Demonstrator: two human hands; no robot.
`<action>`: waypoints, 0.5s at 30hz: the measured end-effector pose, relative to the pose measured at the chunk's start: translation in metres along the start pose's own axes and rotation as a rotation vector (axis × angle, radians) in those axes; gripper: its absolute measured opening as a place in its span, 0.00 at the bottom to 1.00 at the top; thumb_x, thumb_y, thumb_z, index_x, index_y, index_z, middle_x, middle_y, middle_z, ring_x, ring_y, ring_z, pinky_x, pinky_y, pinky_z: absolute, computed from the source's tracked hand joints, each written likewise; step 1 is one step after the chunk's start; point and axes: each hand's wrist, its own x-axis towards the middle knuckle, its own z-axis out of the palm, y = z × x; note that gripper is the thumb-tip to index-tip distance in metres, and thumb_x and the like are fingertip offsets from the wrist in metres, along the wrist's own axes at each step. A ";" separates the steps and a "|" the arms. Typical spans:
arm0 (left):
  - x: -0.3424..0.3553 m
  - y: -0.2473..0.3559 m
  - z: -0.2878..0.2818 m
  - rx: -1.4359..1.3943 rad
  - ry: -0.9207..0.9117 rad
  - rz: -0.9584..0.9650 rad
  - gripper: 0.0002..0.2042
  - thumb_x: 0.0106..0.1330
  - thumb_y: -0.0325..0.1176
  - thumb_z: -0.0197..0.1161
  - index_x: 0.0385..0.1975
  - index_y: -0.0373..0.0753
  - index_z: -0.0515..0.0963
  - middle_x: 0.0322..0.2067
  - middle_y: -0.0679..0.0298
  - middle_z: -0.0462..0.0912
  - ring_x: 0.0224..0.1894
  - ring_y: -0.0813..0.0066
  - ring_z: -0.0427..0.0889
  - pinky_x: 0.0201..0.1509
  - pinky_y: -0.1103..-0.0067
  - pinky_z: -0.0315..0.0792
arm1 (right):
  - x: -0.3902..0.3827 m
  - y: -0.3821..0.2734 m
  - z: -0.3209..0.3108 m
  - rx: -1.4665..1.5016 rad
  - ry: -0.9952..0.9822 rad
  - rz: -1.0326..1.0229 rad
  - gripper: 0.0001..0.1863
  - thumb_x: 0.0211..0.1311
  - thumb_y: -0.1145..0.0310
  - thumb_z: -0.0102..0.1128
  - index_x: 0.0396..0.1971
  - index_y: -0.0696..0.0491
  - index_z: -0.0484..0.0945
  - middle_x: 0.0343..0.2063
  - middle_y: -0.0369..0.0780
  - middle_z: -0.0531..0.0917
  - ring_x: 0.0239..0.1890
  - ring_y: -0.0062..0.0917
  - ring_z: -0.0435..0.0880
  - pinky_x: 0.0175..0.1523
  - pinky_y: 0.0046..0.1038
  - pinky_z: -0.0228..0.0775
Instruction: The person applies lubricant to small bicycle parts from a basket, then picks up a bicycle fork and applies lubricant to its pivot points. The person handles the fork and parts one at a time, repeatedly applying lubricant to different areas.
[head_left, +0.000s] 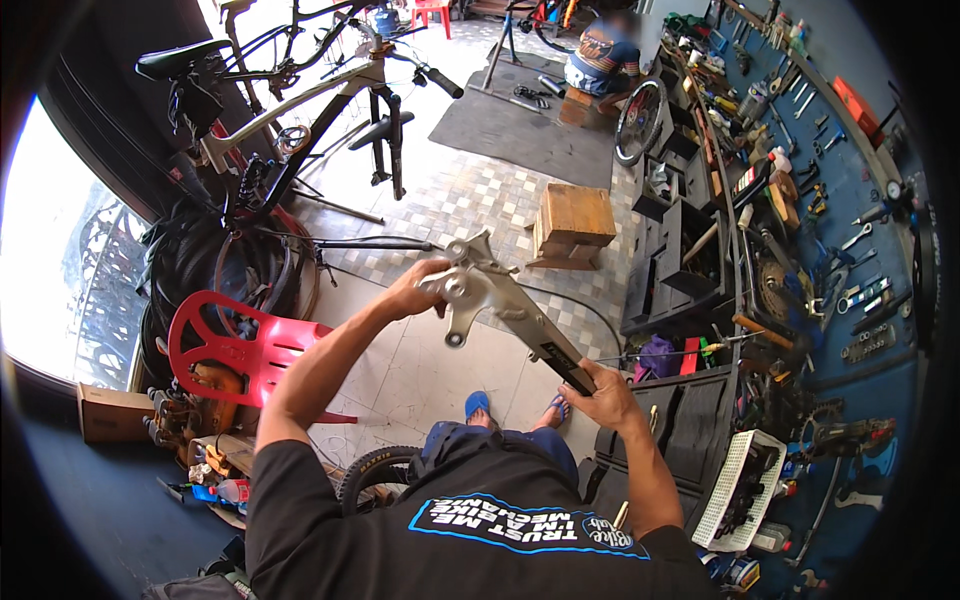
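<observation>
I hold a silver-grey bike frame part [507, 305] up in front of me, slanting from upper left to lower right. It has several lugs with round holes at its upper left end and a dark section with lettering at its lower right. My left hand [420, 288] is closed around the lugged end, its fingertips partly hidden behind the metal. Around the dark lower end my right hand [606, 396] is wrapped, with the thumb on top.
A bike frame [345, 80] hangs at the upper left above several tires [180, 260]. Nearby stands a red plastic chair [245, 345]. A wooden stool [572, 222] is ahead. Along the right run a tool-laden bench [690, 240] and a blue tool wall [860, 270]. A person [603, 60] sits farther off.
</observation>
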 end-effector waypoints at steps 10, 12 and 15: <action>0.057 -0.025 0.063 -0.900 0.740 0.204 0.05 0.76 0.30 0.61 0.38 0.37 0.76 0.30 0.70 0.79 0.31 0.87 0.73 0.37 0.85 0.70 | 0.014 -0.012 0.081 0.349 0.204 0.017 0.08 0.66 0.70 0.71 0.34 0.52 0.77 0.20 0.30 0.78 0.24 0.12 0.73 0.32 0.22 0.69; 0.072 -0.019 0.074 -0.986 0.872 0.283 0.07 0.78 0.33 0.61 0.40 0.36 0.76 0.31 0.67 0.81 0.31 0.83 0.79 0.36 0.83 0.75 | 0.022 -0.017 0.102 0.467 0.267 -0.067 0.11 0.67 0.73 0.68 0.29 0.49 0.73 0.16 0.27 0.73 0.18 0.11 0.69 0.25 0.22 0.64; 0.067 -0.003 0.076 -1.071 0.752 0.236 0.08 0.78 0.34 0.60 0.48 0.37 0.75 0.37 0.63 0.83 0.34 0.78 0.83 0.35 0.79 0.81 | 0.022 -0.017 0.094 0.750 0.227 0.085 0.12 0.68 0.73 0.68 0.29 0.48 0.72 0.15 0.27 0.71 0.15 0.11 0.68 0.20 0.21 0.61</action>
